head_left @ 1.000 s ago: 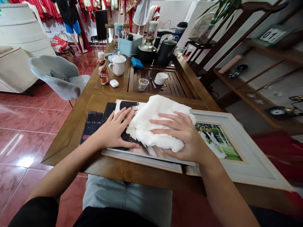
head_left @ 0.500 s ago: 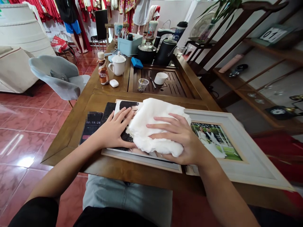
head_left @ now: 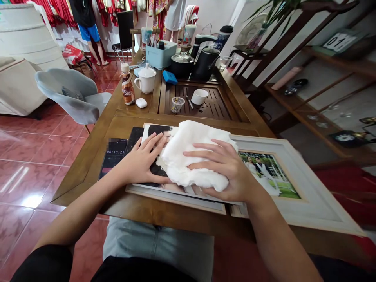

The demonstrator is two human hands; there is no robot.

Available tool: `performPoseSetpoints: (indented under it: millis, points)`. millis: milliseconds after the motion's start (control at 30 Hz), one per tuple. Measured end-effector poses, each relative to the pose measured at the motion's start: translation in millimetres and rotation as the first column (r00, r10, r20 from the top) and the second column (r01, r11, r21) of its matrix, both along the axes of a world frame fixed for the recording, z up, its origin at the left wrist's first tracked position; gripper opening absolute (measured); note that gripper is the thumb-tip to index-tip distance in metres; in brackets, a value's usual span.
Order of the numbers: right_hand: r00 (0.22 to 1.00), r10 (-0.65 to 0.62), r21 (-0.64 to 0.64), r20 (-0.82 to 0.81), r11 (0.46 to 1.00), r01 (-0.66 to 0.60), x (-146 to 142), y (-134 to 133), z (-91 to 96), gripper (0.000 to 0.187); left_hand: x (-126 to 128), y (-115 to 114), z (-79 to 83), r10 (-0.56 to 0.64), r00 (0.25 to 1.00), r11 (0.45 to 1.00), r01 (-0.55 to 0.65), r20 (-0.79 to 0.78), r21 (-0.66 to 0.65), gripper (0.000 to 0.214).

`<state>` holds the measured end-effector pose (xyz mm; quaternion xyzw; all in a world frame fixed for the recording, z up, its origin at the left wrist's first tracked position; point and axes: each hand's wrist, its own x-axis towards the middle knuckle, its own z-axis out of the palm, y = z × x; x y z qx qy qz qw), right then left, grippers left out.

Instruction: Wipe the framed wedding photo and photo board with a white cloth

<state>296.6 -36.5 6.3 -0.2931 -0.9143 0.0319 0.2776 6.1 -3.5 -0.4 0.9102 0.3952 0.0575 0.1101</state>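
A framed photo [head_left: 152, 133] lies flat on the wooden table [head_left: 96, 152] in front of me. My left hand [head_left: 143, 160] rests flat on its left part, fingers spread, holding nothing. My right hand [head_left: 226, 168] presses a crumpled white cloth [head_left: 190, 152] onto the picture, fingers wrapped over it. A second, larger white picture frame [head_left: 305, 188] with a wedding photo lies to the right, partly under my right wrist.
A phone [head_left: 114, 154] showing a timer lies left of the photo. Farther back stand a coffee bottle [head_left: 127, 85], a white lidded mug [head_left: 146, 80], a white cup [head_left: 199, 96], kettles [head_left: 205, 62] and a blue box [head_left: 161, 55]. A grey chair [head_left: 70, 96] stands left; people stand at the back.
My right hand has slid the cloth slightly left and then a little back across the photo. My left hand has stayed in place. The phone timer advanced one second.
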Motion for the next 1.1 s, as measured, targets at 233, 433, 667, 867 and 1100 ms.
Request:
performPoseSetpoints:
  millis: [233,433,667,867,1100]
  points:
    - [0.999,-0.052,0.020,-0.017,0.998,0.052,0.9,0.2,-0.8,0.027,0.4,-0.5,1.6,0.002,1.000,1.000,-0.002,0.004,-0.010,0.123]
    - [1.000,-0.009,0.012,-0.004,1.000,0.009,3.4,1.5,-0.4,0.029,-0.1,-0.4,2.3,-0.003,1.000,1.000,0.003,0.008,-0.014,0.121]
    - [1.000,0.022,0.017,-0.013,1.000,-0.021,4.7,1.1,0.5,0.030,0.0,-1.0,3.5,-0.007,1.000,1.000,0.008,0.016,-0.021,0.121]
    - [0.998,-0.043,0.028,-0.038,0.999,0.044,8.4,2.3,0.7,0.021,0.7,-1.1,4.2,0.001,1.000,1.000,-0.001,0.015,-0.019,0.121]
    - [0.995,0.082,-0.025,-0.064,0.996,-0.084,12.3,4.0,-1.0,0.019,1.1,-1.5,3.5,0.000,1.000,1.000,0.000,0.008,-0.015,0.121]
